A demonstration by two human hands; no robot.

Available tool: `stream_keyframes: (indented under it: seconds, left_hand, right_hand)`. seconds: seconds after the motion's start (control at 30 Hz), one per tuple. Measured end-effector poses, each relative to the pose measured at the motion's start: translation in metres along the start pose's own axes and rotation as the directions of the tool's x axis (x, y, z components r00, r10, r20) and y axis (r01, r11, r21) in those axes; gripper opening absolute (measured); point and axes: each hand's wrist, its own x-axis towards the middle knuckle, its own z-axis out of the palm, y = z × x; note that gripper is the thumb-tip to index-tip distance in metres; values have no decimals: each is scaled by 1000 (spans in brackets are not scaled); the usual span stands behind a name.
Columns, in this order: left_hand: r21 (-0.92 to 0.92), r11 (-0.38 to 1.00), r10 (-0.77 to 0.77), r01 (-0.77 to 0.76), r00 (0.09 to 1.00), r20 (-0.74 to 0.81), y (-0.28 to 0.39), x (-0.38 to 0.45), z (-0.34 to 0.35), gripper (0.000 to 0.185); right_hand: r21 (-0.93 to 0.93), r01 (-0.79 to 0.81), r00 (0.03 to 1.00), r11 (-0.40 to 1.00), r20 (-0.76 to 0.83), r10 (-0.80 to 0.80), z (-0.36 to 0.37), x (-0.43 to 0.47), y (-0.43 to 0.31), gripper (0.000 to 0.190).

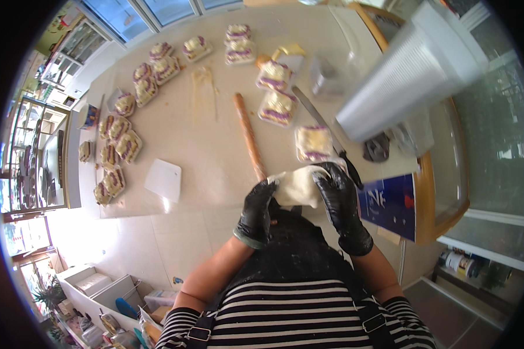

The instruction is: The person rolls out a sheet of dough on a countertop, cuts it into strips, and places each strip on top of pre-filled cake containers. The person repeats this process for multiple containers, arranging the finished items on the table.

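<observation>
Both my hands wear black gloves and hold a soft, pale sheet of dough (298, 185) between them at the table's front edge. My left hand (258, 209) pinches its left end, and my right hand (337, 192) grips its right end. Just beyond it a filled box with a pale yellow sheet on top (313, 143) stands near my right hand. A long knife with a black handle (315, 114) lies beside that box. The wooden rolling pin (247, 133) points away from me, its near end by my left hand. A white plastic scraper (163, 179) lies further left.
Several clear boxes of layered purple and cream cake (129, 146) line the table's left and far sides; more boxes (278, 107) stand beyond the rolling pin. At the right are a tall stack of clear plastic containers (406, 74), a dark crumpled cloth (376, 147) and a blue box (386, 205).
</observation>
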Motion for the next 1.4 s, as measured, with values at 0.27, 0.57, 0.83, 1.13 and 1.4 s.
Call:
stream_keyframes:
  seconds: [0.27, 0.57, 0.83, 1.13, 1.4]
  left_hand:
    - [156, 945, 279, -287, 958, 68, 140, 43, -26, 26]
    - [418, 622, 610, -662, 744, 272, 303, 219, -19, 23]
    - [684, 282, 792, -673, 566, 229, 375, 413, -29, 38]
    - [739, 347, 765, -577, 630, 132, 359, 486, -38, 35]
    - [752, 231, 795, -618, 565, 220, 359, 482, -36, 32]
  right_hand:
    - [58, 39, 999, 998, -30, -37, 73, 103, -27, 20]
    - [212, 359, 933, 909, -53, -356, 114, 325, -29, 24]
    - [-276, 321, 891, 906, -236, -387, 140, 499, 0, 24]
    - [-408, 312, 864, 858, -253, -435, 146, 555, 65, 20]
    - [-345, 327, 872, 880, -250, -422, 147, 560, 71, 22]
